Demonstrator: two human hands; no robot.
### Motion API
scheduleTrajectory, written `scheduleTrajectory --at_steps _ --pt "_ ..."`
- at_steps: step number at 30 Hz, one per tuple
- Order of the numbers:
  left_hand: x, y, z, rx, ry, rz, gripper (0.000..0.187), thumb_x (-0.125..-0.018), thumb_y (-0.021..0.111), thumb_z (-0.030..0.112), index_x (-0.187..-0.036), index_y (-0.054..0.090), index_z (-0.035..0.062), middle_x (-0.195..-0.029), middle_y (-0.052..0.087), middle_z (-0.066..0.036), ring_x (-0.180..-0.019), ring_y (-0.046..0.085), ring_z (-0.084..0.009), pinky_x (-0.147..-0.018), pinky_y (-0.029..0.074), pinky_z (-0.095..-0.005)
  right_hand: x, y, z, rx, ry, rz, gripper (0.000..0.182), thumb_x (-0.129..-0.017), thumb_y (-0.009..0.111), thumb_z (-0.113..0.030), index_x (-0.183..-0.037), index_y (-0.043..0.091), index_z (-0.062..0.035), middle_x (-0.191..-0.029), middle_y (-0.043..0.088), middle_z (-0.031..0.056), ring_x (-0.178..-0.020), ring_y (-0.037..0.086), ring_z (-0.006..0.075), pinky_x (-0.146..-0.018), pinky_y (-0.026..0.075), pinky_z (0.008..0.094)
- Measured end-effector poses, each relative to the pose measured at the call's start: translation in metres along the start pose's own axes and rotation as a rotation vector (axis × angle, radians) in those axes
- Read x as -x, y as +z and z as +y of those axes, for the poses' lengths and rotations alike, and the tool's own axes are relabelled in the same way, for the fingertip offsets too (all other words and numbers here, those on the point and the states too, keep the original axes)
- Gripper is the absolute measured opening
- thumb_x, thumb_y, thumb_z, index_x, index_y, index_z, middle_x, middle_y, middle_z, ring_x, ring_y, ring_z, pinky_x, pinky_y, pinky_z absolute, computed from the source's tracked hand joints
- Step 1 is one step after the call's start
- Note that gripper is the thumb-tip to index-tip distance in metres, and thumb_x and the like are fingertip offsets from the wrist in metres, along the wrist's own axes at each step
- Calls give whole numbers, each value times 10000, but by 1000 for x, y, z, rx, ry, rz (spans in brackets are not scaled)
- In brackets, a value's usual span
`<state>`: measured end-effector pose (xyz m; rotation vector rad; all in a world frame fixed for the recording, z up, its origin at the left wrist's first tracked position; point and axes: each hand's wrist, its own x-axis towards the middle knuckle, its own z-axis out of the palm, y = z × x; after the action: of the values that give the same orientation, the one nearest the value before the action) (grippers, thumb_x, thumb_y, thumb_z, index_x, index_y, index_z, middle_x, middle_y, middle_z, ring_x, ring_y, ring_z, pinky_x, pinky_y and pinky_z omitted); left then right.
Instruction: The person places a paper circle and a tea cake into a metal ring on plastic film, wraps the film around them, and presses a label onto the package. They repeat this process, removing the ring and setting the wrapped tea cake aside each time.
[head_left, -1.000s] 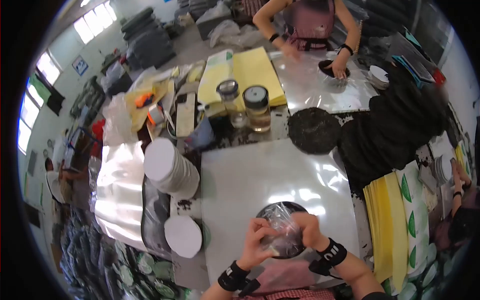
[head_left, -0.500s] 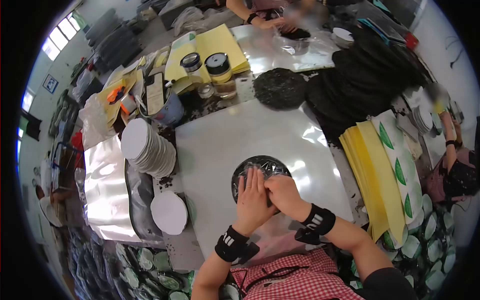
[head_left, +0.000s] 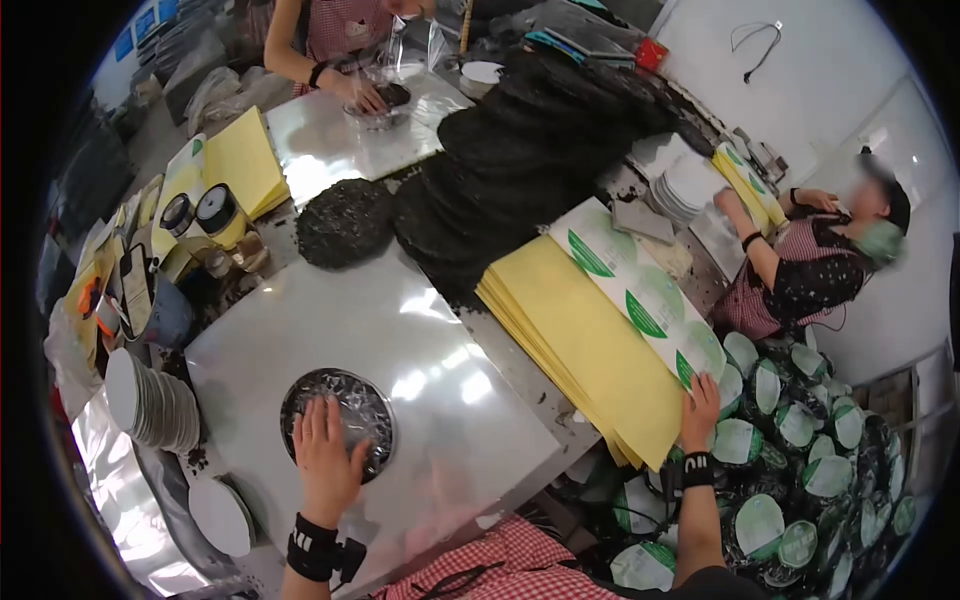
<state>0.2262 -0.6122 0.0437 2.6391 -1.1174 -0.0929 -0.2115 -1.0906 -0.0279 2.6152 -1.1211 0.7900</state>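
Note:
My left hand lies flat, fingers spread, over a round dark disc wrapped in shiny clear plastic. The disc rests on a metal sheet in front of me. Off to the right, my right hand touches the near end of a white printed sheet with green leaf shapes. Its fingers are stretched over the sheet's corner. Beneath and beside the printed sheet is a stack of yellow paper.
Stacked white discs stand at left, with jars behind. Dark round cakes are piled beyond the metal sheet. Wrapped packages fill the lower right. Two other people work at the back and right.
My right hand has left the disc and moved right to the printed sheet. My left hand stays on the disc, fingers now more spread. The view has turned right.

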Motion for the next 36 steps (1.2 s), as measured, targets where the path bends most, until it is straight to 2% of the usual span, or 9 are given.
scheduleTrajectory --at_steps 5,9,14,17,21,23,25,32,36 --pt "2 9 -3 1 6 27 752 -885 676 283 -1481 364 -52 -1483 420 -282 -1407 358 -437 -1184 219 -550 -10 8 -9 -260 231 164 150 -882 694 -81 -994 752 -2 -912 746 154 -891 720 303 -886 544 404" --pt "2 7 -2 20 -8 11 753 -880 689 299 -1469 383 -56 -1493 411 -273 -1411 355 -435 -1179 225 -559 -34 -8 39 -356 616 -41 177 -929 650 -106 -1060 720 -10 -967 734 168 -873 708 242 -809 550 359" --pt "2 -2 5 30 -64 -11 760 -878 706 353 -1464 404 -26 -1511 398 -245 -1419 360 -390 -1159 274 -546 -79 -65 173 -508 995 481 368 -1017 509 -191 -1319 567 11 -1143 675 189 -993 679 283 -829 571 395" --pt "7 4 -2 -9 -37 81 679 -920 647 399 -1432 462 -6 -1486 447 -223 -1405 392 -369 -1160 285 -527 -125 -43 45 -546 762 446 496 -988 544 -243 -1405 504 21 -1230 636 190 -1073 650 303 -878 554 411" --pt "16 22 0 -39 -68 147 619 -905 659 371 -1378 531 -8 -1469 480 -206 -1376 443 -349 -1156 295 -526 -95 13 -311 -851 -370 -429 845 -772 769 -345 -1462 434 11 -1412 519 232 -1218 570 379 -994 485 463" --pt "15 23 2 -114 -84 106 596 -885 671 349 -1374 552 30 -1457 506 -181 -1367 462 -335 -1156 290 -536 -82 -1 -413 -954 -828 -451 946 -671 850 -405 -1419 466 30 -1419 502 287 -1272 536 419 -1060 442 504" --pt "17 31 -4 184 -78 209 583 -841 694 329 -1375 583 123 -1420 565 -116 -1354 485 -304 -1156 277 -556 -87 -18 -464 -941 -1102 -421 926 -773 763 -495 -1433 435 66 -1459 476 267 -1349 478 399 -1098 411 499" --pt "24 28 -2 482 -115 257 533 -898 647 338 -1393 569 155 -1427 570 -65 -1380 462 -271 -1164 281 -464 -99 -29 -484 -614 -1349 -637 930 -860 632 -622 -1427 432 88 -1459 472 268 -1378 455 357 -1148 349 488" --pt "24 19 3 742 -187 173 492 -894 660 310 -1352 587 145 -1380 590 -58 -1357 475 -278 -1170 288 -453 -97 -3 -522 -1310 -818 -1006 820 -969 542 -501 -1509 311 71 -1467 469 258 -1374 442 395 -1172 302 485"
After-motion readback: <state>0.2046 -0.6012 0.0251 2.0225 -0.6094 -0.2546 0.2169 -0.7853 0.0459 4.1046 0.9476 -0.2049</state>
